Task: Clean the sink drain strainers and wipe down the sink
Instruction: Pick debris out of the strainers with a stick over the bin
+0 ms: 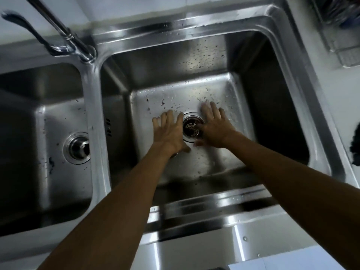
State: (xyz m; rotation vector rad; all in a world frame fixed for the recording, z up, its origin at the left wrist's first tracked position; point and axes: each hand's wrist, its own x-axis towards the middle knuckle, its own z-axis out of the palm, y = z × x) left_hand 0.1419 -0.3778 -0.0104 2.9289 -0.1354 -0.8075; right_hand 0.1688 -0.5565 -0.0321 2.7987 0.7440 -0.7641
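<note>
A stainless double sink fills the head view. In the right basin [224, 90], wet and speckled with bits of debris, a round drain strainer [191, 127] with dark residue sits in the floor. My left hand [169, 131] lies just left of that strainer, fingers spread and empty. My right hand [213, 127] is just right of it, fingers apart, its fingertips at the strainer's rim. The left basin [58, 117] holds a second strainer [78, 148] with a knob in its middle; neither hand is near it.
A chrome faucet [64, 34] rises from the divider at the upper left, its spout passing out of view. A wire dish rack [342, 26] stands on the counter at the upper right. A dark object [355, 145] lies at the right edge.
</note>
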